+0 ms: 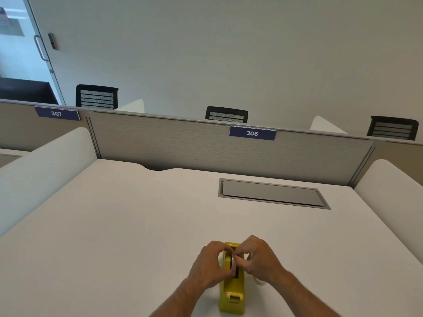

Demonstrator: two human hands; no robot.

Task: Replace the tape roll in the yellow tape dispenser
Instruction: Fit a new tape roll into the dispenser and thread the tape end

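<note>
A yellow tape dispenser [231, 291] lies lengthwise on the white desk [128, 220], its cutter end toward me. Both hands meet over its open well. My left hand [209, 264] pinches the left side of a pale tape roll [233, 263] that stands on edge in the well. From the other side, my right hand [258, 259] holds the same roll with thumb and fingertips. Most of the roll is hidden by my fingers. A small whitish object [258, 281] peeks out under my right wrist; I cannot tell what it is.
A grey cable hatch [272, 193] is set into the desk at the back right. A fabric partition [183, 143] labelled 306 closes the far edge, with white side dividers [41, 170] on both sides. Black chairs [226, 114] stand beyond.
</note>
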